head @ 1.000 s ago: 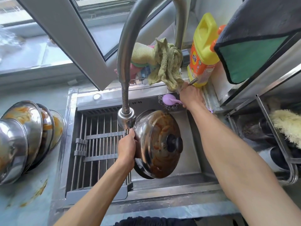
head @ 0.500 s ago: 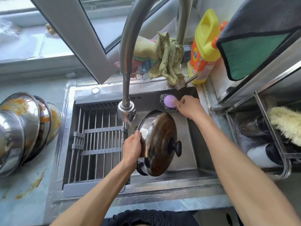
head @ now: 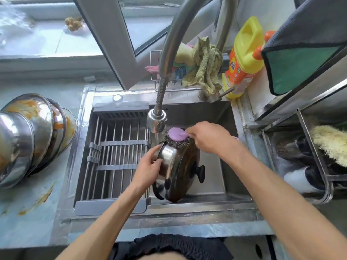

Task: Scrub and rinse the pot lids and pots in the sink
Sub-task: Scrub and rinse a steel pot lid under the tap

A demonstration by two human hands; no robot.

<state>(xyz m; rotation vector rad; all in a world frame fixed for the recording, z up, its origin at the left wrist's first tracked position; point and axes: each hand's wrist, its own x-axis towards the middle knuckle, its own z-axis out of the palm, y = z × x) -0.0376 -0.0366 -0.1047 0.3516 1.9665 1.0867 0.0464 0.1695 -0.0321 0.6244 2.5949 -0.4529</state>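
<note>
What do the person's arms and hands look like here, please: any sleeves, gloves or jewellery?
Both forearms are bare to the frame's lower edge, with no sleeves in sight. The left hand and right hand wear no gloves, and no watch, bracelet or ring shows. Dark gathered fabric of the person's clothing sits at the bottom edge.

Label on the detergent bottle (head: 242, 61) is unreadable.

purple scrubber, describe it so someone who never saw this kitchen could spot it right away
Start at the steel sink and the faucet head. Just right of it, the right hand holds a purple-capped steel-wool scrubber against the top edge of the steel pot lid. It is the only purple thing in the sink.
</note>
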